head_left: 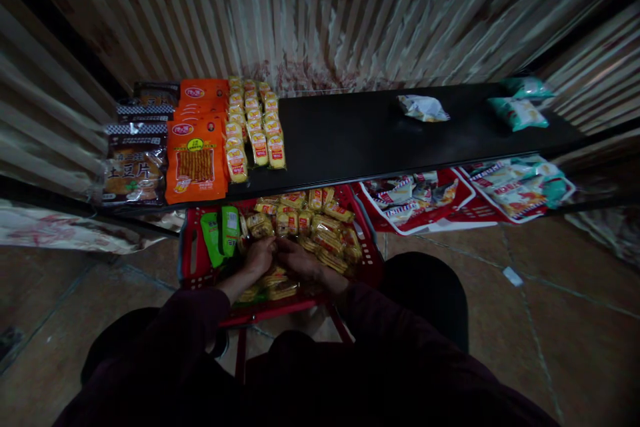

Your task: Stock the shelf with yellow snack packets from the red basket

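Both my hands are low inside a red basket (367, 247), among many small clear-wrapped biscuit packs (327, 240) with yellow contents and red labels. My left hand (260, 256) is closed at the near side of a biscuit pack (259, 224). Beside it, my right hand (300, 259) has its fingers curled against another biscuit pack (287, 221). The two hands nearly touch; their fingertips are partly hidden and dim. Two green packets (220, 235) stand at the basket's left side.
A black shelf (340, 133) crosses above the basket. On it stand brown snack bags (134, 170), orange snack bags (197, 160), rows of biscuit packs (255, 123), a white packet (423, 108) and teal packets (520, 113). Red baskets (450, 203) with more packets sit lower right.
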The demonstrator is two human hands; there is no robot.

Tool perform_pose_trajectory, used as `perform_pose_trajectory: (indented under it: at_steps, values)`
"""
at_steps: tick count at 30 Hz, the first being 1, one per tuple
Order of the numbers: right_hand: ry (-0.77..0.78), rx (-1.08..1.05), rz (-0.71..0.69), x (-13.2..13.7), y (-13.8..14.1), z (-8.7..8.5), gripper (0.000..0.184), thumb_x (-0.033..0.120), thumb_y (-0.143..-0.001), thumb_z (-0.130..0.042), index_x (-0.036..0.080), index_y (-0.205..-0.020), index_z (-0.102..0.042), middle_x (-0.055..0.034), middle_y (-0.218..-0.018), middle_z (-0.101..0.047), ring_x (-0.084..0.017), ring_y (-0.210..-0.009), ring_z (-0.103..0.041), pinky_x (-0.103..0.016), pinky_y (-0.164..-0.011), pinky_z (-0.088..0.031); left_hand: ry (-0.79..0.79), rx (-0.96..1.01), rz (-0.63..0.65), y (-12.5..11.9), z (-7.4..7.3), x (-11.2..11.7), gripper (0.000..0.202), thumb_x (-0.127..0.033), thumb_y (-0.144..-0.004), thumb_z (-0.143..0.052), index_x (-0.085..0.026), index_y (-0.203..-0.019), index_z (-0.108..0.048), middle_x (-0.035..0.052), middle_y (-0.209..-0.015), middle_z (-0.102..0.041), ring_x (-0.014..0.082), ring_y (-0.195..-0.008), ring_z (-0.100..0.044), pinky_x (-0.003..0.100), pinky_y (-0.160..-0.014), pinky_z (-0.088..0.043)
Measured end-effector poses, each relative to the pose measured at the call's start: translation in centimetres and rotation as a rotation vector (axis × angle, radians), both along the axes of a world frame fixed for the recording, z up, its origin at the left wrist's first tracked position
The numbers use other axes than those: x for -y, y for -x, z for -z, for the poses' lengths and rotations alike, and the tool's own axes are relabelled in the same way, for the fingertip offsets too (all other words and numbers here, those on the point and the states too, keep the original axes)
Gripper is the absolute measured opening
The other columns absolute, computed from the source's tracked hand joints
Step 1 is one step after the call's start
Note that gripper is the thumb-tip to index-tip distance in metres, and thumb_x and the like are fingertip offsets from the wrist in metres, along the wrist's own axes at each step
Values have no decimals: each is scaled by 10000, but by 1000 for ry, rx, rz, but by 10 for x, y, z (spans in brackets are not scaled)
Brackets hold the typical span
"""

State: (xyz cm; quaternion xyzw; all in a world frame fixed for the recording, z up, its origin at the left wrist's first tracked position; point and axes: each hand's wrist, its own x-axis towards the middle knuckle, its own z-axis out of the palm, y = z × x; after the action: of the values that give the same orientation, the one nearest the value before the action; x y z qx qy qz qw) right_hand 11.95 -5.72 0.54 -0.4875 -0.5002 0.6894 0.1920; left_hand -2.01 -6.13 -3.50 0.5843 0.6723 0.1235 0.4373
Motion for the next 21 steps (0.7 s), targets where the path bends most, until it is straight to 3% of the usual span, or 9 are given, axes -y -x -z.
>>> perform_pose_trajectory:
  at_steps: [4, 8, 14, 18, 21]
  values:
    - [60, -154, 46, -8, 3, -13, 284, 232, -713, -612, 171, -988, -652, -27, -924, -697, -167, -839, -624, -321, -839, -483, -6, 22, -50, 2, -4, -7, 386, -130, -860, -379, -131, -1153, -631, 103, -1134, -675, 189, -1047, -628, 321, -949, -456]
    - [119, -204, 38, -12, 1, -13, 305, 287, -668, -677, 174, -950, -656, -13, -897, -695, -162, -814, -625, -322, -847, -473, -6, 46, -106, 5, -6, -11, 365, -114, -842, -407, -127, -1110, -654, 91, -1119, -683, 180, -1043, -628, 296, -952, -452]
    - [221, -186, 65, -10, -3, 0, 379, 360, -629, -738, 182, -951, -648, -1, -877, -684, -150, -794, -617, -298, -827, -473, 46, 69, -136, 6, -10, -17, 407, -98, -870, -346, -74, -1202, -581, 123, -1021, -711, 159, -918, -670, 274, -835, -513]
    - [182, -143, 76, -9, -2, 14, 403, 417, -643, -741, 178, -951, -639, -6, -871, -678, -155, -811, -608, -299, -829, -475, 54, 35, -76, 5, -11, -16, 376, -115, -869, -387, -137, -1175, -602, 98, -1130, -676, 167, -1047, -622, 312, -943, -460]
    - [153, -125, 76, -8, -1, 21, 416, 450, -670, -718, 186, -979, -629, -17, -902, -680, -174, -852, -609, -322, -840, -479, 92, 16, 7, 4, -9, -13, 378, -95, -856, -396, -161, -1163, -606, 67, -1182, -654, 144, -1094, -595, 268, -965, -430]
